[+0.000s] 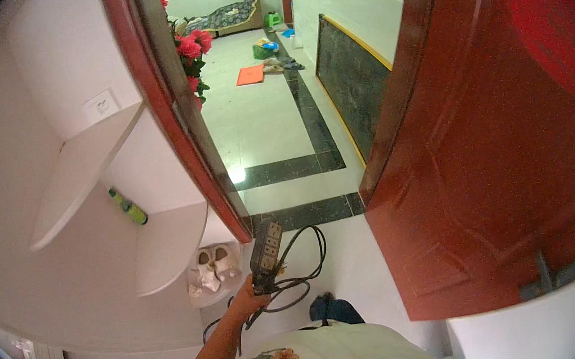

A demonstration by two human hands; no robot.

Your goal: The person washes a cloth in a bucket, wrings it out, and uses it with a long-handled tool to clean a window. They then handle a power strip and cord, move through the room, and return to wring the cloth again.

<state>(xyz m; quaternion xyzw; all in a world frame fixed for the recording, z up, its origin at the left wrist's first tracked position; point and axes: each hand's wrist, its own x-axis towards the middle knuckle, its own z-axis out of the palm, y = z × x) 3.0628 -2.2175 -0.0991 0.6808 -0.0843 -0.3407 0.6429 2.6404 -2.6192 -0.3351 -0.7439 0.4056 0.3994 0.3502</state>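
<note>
Gripped in my left hand is a dark power strip with a row of sockets, held out in front of my body. Its black cable hangs in loose loops to the right of the hand and below it. Part of the hand is hidden behind the strip's lower end and the cable. My right hand is out of view. Ahead lies an open doorway with a dark stone threshold.
On the left, white corner shelves hold a green bottle and shoes. A reddish-brown door stands open at right. Beyond the doorway are a chalkboard, red artificial flowers, an orange sheet, slippers and a sofa.
</note>
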